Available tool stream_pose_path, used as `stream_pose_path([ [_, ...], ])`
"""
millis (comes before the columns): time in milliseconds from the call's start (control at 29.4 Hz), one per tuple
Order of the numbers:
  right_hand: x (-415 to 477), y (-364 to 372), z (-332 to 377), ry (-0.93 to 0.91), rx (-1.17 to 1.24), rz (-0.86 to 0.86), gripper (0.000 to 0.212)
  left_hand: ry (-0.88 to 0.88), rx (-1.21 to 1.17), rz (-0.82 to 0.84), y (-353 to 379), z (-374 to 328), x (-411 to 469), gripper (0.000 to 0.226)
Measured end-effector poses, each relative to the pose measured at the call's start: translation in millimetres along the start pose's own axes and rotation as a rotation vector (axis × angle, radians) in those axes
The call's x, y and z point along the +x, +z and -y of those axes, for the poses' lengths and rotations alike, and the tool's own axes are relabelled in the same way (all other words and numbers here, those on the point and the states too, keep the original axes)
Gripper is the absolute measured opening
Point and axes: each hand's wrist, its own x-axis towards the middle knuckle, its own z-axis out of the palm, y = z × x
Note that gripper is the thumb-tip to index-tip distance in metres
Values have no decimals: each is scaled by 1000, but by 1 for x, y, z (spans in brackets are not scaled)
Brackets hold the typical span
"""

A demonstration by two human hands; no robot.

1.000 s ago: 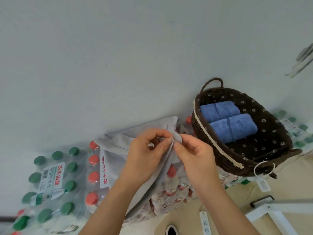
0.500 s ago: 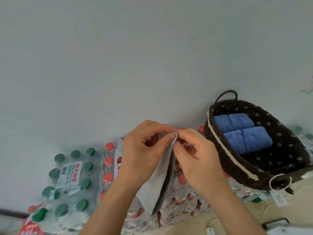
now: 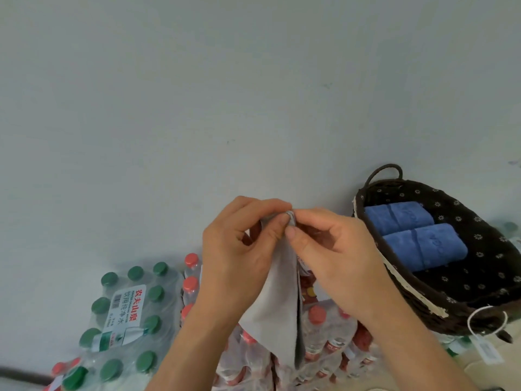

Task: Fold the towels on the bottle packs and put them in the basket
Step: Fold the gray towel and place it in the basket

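A grey towel (image 3: pixel 279 303) hangs folded in the air above the red-capped bottle pack (image 3: pixel 321 334). My left hand (image 3: pixel 239 258) and my right hand (image 3: pixel 332 255) meet at its top corners and both pinch them together. The towel's lower end dangles free over the bottles. At the right sits a dark wicker basket (image 3: pixel 408 306) with a flowered lining. Two rolled blue towels (image 3: pixel 423 244) lie side by side inside it.
A green-capped bottle pack (image 3: pixel 127 314) with a white label stands at the lower left, beside the red-capped one. A plain grey wall fills the upper view. A white string tag (image 3: pixel 485 348) hangs from the basket's near end.
The towel has been lifted off the bottle pack and now hangs doubled from both hands. The view has tilted up, so basket and packs sit lower in frame.
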Motion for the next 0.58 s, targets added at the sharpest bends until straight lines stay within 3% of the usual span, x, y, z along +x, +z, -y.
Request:
stream_pose_path([
  [102,6,6,5,2,-18,23,17,-34,10,-92,-2,-4,8,22],
  [204,10,6,-1,45,-84,92,17,-57,29,-198,-10,-7,22,14],
  [306,15,-3,-18,110,-182,262,8,-61,-17,-236,-28,-8,35,11],
  [442,24,-22,-36,203,-322,496,17,-127,-226,-315,-54,-6,49,12],
  [511,34,-38,-38,181,-376,417,25,-131,-192,-372,-65,-2,55,13],
  [579,51,-51,-32,77,-476,222,21,-150,-162,-437,-76,5,56,13],
])
